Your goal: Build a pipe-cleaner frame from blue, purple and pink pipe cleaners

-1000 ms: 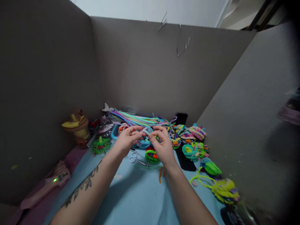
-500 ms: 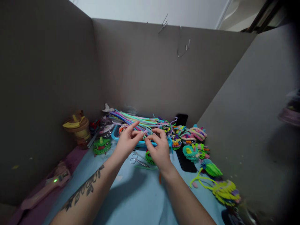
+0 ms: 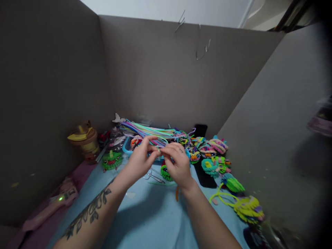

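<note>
My left hand and my right hand meet above the front of a blue tray. Both pinch a thin, pale green pipe cleaner between thumbs and fingertips; most of it is hidden by the fingers. A bundle of long pastel pipe cleaners lies across the tray behind my hands. Below them, on the light blue cloth, rest scissors and a green fuzzy piece, partly covered by my right hand.
A green frog-like figure and a brown cup stand at the left, with a pink device nearer. Colourful fuzzy figures line the right side beside a black phone-like slab. Grey partitions enclose the table.
The fingers of my right hand have curled in closer to my left fingertips, covering more of the pipe cleaner. The view has shifted slightly.
</note>
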`<state>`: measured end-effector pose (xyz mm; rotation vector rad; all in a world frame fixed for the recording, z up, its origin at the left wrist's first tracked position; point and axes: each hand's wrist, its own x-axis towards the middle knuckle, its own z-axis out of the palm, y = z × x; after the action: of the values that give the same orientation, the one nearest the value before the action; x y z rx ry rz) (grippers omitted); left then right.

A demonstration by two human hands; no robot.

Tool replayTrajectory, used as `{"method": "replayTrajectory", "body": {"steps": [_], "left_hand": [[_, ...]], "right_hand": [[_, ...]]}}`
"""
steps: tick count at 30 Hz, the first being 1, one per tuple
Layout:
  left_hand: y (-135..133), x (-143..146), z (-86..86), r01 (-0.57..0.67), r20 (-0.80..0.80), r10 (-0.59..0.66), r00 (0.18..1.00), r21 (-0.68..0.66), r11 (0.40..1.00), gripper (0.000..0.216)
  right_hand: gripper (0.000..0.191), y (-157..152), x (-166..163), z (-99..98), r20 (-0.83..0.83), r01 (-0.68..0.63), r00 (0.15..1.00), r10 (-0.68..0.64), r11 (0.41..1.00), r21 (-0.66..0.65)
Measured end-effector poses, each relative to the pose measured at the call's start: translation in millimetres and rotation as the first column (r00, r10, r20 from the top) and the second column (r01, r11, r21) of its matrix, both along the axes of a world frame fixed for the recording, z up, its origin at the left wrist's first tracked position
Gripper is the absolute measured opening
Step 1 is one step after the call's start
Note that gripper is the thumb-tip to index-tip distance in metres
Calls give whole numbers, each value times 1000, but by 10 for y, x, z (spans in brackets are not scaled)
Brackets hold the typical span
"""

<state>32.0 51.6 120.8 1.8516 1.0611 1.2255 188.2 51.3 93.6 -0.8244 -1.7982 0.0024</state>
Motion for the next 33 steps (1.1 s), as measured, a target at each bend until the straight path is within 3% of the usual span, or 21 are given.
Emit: {"method": "replayTrajectory", "body": {"steps": [12, 17, 21, 28, 33], "left_hand": [[-83, -12, -17, -100, -161, 126, 979, 161, 982, 23], [-86, 44, -90, -210, -288, 341, 895, 402, 891, 9], [-77, 66, -128, -145, -335, 385, 860, 562, 814, 4], [-55, 69, -145, -103, -423, 414, 806, 588, 802, 5], [-51, 74, -152, -107, -398, 396, 828, 581, 807, 7]], "right_hand": [[25, -57, -2, 9, 34, 38, 999, -38, 999, 5], [20, -104, -25, 64, 87, 112, 990, -109, 993, -39], [18, -108, -39, 72, 126, 166, 980, -156, 983, -75], [19, -78, -46, 44, 94, 187, 980, -176, 974, -130], [20, -74, -62, 48, 62, 131, 991, -122, 973, -188]]}}
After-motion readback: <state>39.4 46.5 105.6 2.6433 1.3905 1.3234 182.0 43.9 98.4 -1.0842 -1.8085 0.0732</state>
